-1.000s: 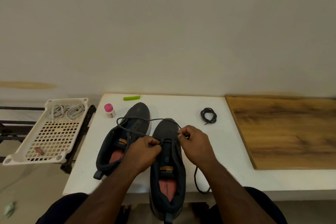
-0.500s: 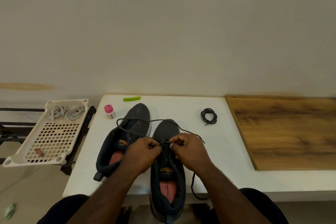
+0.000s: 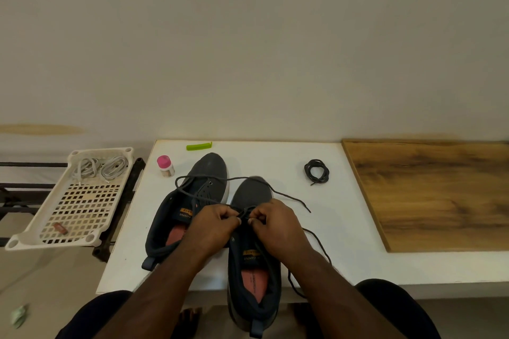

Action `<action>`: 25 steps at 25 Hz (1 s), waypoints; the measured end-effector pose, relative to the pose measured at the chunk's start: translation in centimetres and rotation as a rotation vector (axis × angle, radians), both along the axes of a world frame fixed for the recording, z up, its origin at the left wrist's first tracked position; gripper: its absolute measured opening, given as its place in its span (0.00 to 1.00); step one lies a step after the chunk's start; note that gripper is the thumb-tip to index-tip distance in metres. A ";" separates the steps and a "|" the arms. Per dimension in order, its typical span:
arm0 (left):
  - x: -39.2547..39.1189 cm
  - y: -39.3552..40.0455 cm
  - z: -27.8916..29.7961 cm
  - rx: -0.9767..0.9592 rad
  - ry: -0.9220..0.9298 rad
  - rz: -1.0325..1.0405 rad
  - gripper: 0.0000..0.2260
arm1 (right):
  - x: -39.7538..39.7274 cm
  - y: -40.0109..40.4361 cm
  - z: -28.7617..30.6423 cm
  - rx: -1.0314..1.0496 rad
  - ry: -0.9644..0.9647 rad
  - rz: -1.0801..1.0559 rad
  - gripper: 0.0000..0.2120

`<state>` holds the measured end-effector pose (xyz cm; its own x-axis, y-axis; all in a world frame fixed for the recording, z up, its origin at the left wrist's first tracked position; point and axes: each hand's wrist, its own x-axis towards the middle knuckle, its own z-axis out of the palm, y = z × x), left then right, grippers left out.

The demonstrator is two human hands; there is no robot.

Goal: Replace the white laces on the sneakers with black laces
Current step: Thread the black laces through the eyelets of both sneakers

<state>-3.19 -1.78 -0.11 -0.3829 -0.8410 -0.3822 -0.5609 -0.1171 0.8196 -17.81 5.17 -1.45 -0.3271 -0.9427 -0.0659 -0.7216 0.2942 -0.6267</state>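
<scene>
Two dark grey sneakers stand on the white table (image 3: 275, 157), toes away from me. The left sneaker (image 3: 190, 201) lies a little farther back; the right sneaker (image 3: 252, 250) reaches past the near edge. A black lace (image 3: 289, 195) runs through the right sneaker's lower eyelets, one end trailing right, the other looping over the left sneaker. My left hand (image 3: 213, 224) and my right hand (image 3: 278, 224) meet over the right sneaker's eyelets, both pinching this lace. A second black lace (image 3: 316, 171) lies coiled at the back right. The white laces (image 3: 100, 168) rest in a tray.
A cream perforated tray (image 3: 74, 215) sits on a dark rack left of the table. A small pink-capped bottle (image 3: 165, 166) and a green clip (image 3: 199, 145) lie near the table's back left. A wooden board (image 3: 435, 190) covers the right side.
My right hand has moved left to meet the left hand over the eyelets. The lace's free end has slid out to the right on the table.
</scene>
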 end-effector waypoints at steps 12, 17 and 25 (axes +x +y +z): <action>0.0 -0.2 -0.3 0.097 0.064 0.032 0.06 | 1.0 0.0 -0.3 -0.089 -0.078 -0.062 0.04; 0.1 -0.2 -0.3 0.182 0.113 0.042 0.08 | 0.8 0.1 0.0 -0.058 -0.164 -0.119 0.07; 0.2 -0.4 -0.8 0.178 0.109 0.023 0.08 | 0.3 0.0 0.3 -0.022 -0.227 -0.136 0.10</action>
<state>-2.94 -2.21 -0.95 -0.4118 -0.7729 -0.4827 -0.4652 -0.2772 0.8407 -17.46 5.13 -1.17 -0.4301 -0.8930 -0.1323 -0.5163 0.3635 -0.7754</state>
